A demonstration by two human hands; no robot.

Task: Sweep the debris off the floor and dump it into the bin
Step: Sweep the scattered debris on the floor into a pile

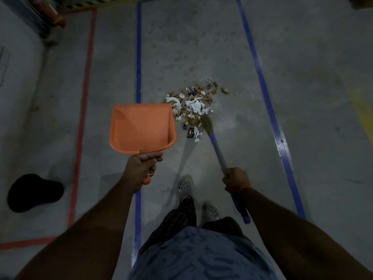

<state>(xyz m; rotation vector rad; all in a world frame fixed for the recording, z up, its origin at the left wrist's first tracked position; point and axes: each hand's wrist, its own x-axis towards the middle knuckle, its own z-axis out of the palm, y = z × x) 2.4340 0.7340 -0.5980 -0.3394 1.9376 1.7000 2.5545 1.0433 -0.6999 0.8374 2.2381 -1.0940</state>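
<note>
A pile of debris [194,104], made of white paper scraps, brown bits and wrappers, lies on the grey concrete floor ahead of me. My left hand [141,168] grips the handle of an orange dustpan [141,128], held just left of the pile with nothing in it. My right hand [235,178] grips the blue-and-grey handle of a small broom [217,147]. The broom's straw bristles [205,123] touch the near right edge of the pile.
Blue tape lines [264,87] run along the floor on both sides of the pile, and a red line [84,98] lies further left. A black rounded object [34,193] sits at the lower left. My feet in white perforated shoes [184,185] stand behind the pile.
</note>
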